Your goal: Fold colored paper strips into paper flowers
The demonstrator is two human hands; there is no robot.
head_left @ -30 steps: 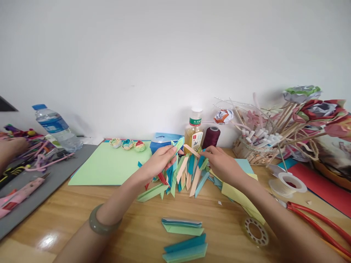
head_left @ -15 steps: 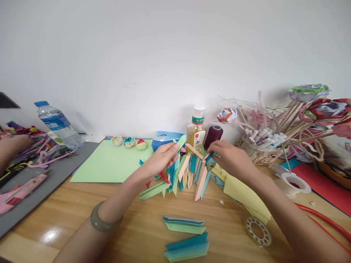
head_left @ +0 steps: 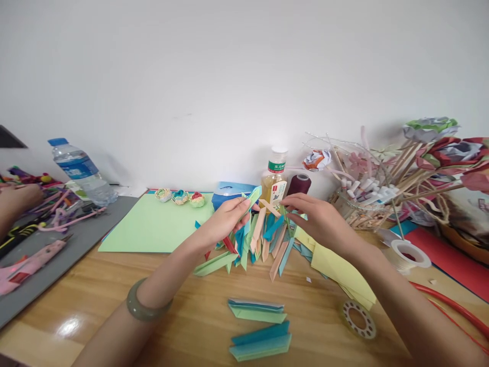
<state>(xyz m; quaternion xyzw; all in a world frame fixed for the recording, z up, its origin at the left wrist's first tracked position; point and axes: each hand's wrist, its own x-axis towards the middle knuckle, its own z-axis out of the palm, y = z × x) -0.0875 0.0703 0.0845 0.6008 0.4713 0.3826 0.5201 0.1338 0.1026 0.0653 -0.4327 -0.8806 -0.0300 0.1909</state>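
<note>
The left hand [head_left: 231, 216] has thumb and fingers pinched around some light green and blue folded strips [head_left: 253, 197], held up above the wooden tabletop [head_left: 183, 311]. Across from it the right hand [head_left: 315, 216] hangs with its thumb and fingertips narrowly parted beside a thin green strip [head_left: 287, 223]; from here I can't tell whether it grips that strip or only touches it. Beneath and between the two lies a loose pile of paper pieces [head_left: 258, 229] in peach, teal, green and red, heaped every which way. Closer to the person, two small stacks of folded pieces sit one in front of the other: the farther stack [head_left: 257, 313] and the nearer stack [head_left: 261, 348].

Behind the pile stand a bottle of yellow drink [head_left: 268, 184] and a spool of dark purple thread [head_left: 299, 184], with a blue packet [head_left: 233, 188] just beside the bottle. Three little paper rosettes [head_left: 180, 197] line the far edge of a pale green sheet [head_left: 148, 229]. Yellow paper [head_left: 336, 267] lies by the right forearm, near a roll of tape [head_left: 359, 319]. Over on the left, another person's hand [head_left: 28, 197] is among pipe cleaners [head_left: 59, 216], near a tilted water bottle [head_left: 80, 168].
</note>
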